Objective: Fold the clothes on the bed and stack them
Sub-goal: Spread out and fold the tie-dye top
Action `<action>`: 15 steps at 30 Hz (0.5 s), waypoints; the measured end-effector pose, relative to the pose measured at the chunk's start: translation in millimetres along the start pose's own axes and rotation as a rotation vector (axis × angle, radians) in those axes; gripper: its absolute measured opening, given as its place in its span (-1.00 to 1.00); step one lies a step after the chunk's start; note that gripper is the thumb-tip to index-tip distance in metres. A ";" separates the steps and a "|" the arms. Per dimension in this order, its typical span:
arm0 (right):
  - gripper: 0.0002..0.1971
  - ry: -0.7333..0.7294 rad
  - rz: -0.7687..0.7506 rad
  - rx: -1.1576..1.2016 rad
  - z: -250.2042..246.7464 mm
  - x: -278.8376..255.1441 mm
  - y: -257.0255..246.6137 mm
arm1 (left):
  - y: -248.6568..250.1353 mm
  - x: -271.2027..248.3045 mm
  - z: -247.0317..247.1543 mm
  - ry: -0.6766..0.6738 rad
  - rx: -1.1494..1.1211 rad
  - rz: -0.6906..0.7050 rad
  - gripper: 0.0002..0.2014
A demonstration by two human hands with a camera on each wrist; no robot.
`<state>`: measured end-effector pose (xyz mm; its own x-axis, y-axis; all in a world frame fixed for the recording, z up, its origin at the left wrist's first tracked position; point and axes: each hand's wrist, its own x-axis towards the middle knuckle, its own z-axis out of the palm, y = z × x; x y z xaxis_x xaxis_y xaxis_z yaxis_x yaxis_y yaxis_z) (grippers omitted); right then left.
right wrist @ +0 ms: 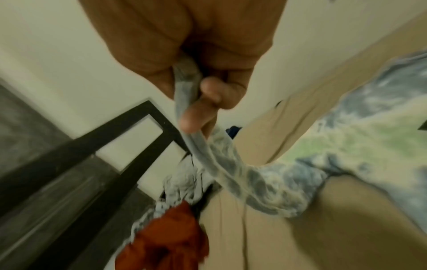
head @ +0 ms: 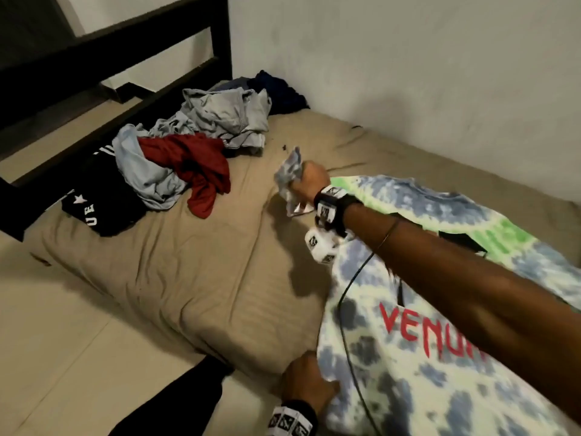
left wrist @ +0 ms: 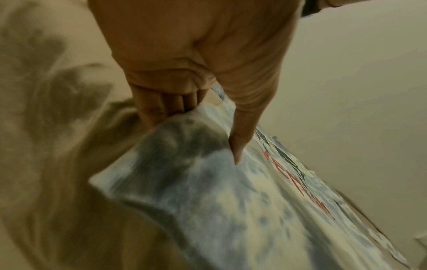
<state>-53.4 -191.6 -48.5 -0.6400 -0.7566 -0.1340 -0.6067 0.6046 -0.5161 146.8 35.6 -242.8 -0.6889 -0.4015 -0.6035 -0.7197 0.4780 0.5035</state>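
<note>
Head: tie-dye shirt [head: 424, 357] spread on bed [head: 188, 278], right hand [head: 309, 180] fisted on its corner, left hand [head: 306, 382] at its hem — clothes pile [head: 176, 158] beyond.
Left wrist: fingers [left wrist: 240, 138] pinching shirt edge.
Right wrist: bunched fabric clenched — headboard [right wrist: 92, 146] behind.

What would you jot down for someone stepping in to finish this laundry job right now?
Right hand: grips a bunched corner of the tie-dye shirt, raised over the bed.
Left hand: pinches the shirt's near edge at the mattress side.
The shirt lies spread on the bed, not yet folded.
Unfolded pile near the bed frame: red garment, light blue garment, grey clothes, black garment, dark blue garment.
Done: no folded stack in view. Left: fold everything, stack.
</note>
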 end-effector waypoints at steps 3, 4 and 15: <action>-0.73 0.149 0.132 0.368 -94.6 -8.4 25.4 | -40.1 -52.6 -35.0 0.107 -0.205 -0.083 -0.40; -0.77 0.168 0.169 0.471 -125.8 -15.0 36.2 | -43.7 -57.7 -37.2 0.147 -0.191 -0.092 -0.40; -0.77 0.366 0.078 1.527 -321.5 -109.9 130.1 | 55.3 -115.4 -23.0 0.281 -0.176 0.198 -0.33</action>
<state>-213.6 50.2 171.1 -0.8581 -0.5009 -0.1128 0.3182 -0.3463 -0.8825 184.5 90.4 -131.0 -0.7953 -0.5247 -0.3036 -0.5575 0.4363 0.7063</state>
